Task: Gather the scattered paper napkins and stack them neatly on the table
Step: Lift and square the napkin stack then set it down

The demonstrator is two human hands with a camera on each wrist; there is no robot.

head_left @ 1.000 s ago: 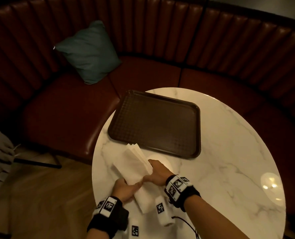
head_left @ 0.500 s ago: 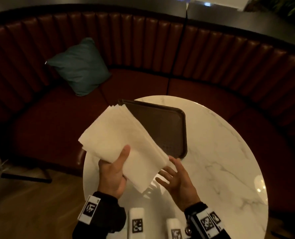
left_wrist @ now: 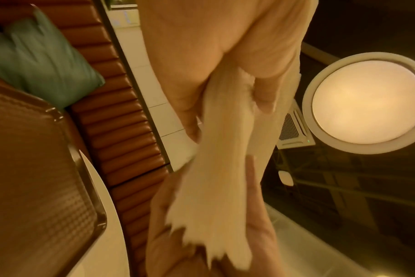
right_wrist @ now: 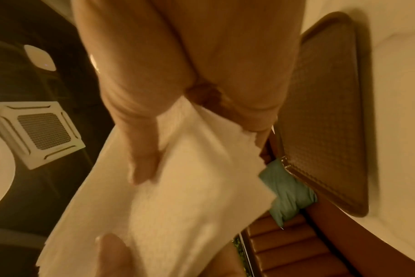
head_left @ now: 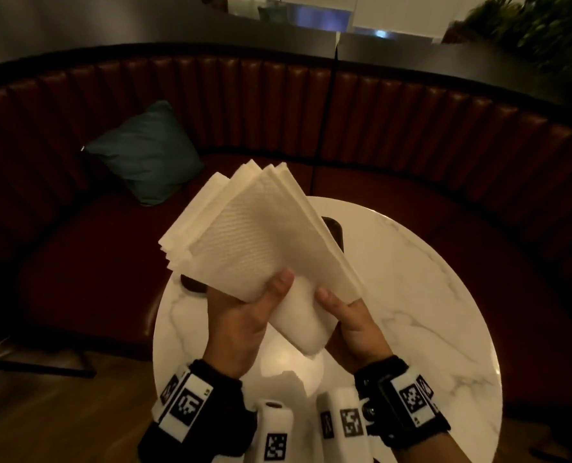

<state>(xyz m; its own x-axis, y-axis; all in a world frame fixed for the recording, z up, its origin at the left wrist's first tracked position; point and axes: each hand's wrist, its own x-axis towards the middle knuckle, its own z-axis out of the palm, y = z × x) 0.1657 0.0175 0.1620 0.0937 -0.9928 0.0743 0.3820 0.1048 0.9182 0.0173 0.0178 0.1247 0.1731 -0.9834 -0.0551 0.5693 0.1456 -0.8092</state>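
While you held the bundle of white embossed paper napkins (head_left: 257, 242) up in the air above the near edge of the round white marble table (head_left: 411, 295), both hands were on its lower end: your left hand (head_left: 241, 319) gripped it from the left, thumb pressed flat on the top sheet and the other fingers hidden beneath, and your right hand (head_left: 351, 324) closed on the right-hand corner, thumb on top and fingers curled under. The left wrist view showed the paper bunched and creased where it passed through the grip. Judging by that, these napkins are light, soft and limp; they will fold or slide over each other readily, so the surest hold is probably along opposite edges, with flat pressure rather than a squeeze at one corner. The far corners were fanned out, not squared. I could make out roughly five or six staggered corners, but an exact count of sheets could not be told. There was one bundle, and no loose napkin showed on the visible part of the table. One dark brown textured plastic tray (right_wrist: 325, 112) lay on the table, mostly hidden behind the bundle in the head view, and one teal square cushion (head_left: 144, 155) sat on the curved dark red padded bench (head_left: 411, 111) beyond.
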